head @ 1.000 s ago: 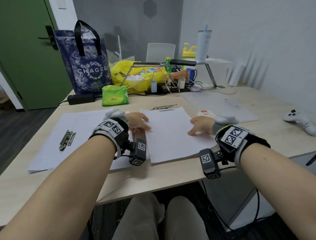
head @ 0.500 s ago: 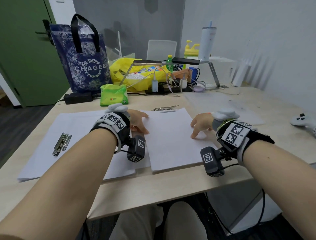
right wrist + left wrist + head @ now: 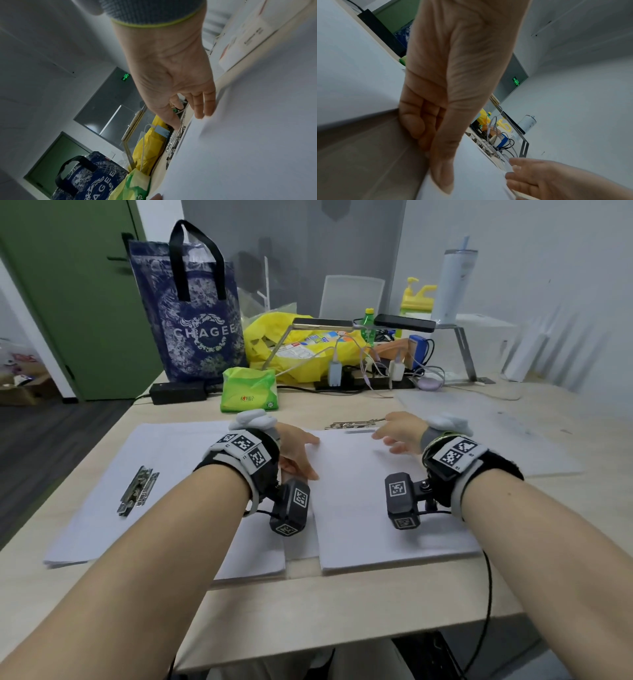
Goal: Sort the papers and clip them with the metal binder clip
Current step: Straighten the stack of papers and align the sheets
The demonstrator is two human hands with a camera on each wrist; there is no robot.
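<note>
Two stacks of white paper lie on the table. On the left stack (image 3: 171,460) rests a metal clip (image 3: 137,491). A second metal binder clip (image 3: 352,424) (image 3: 175,143) lies just past the far edge of the right stack (image 3: 370,508). My left hand (image 3: 296,453) holds that stack's left edge: the thumb (image 3: 443,169) lies on top, and the curled fingers press against its side. My right hand (image 3: 397,429) (image 3: 188,117) hovers open over the far edge, fingers straight. Its thumb tip is right by the clip's near end.
Behind the papers stand a green tissue pack (image 3: 248,388), a blue tote bag (image 3: 195,313), a yellow bag (image 3: 301,347), a black adapter (image 3: 178,395) and a power strip with cables (image 3: 370,378). A grey mat (image 3: 479,422) lies to the right. The table's front edge is close.
My right hand left the stack's right edge and moved forward and left to the far edge beside the clip. My left hand stayed on the left edge.
</note>
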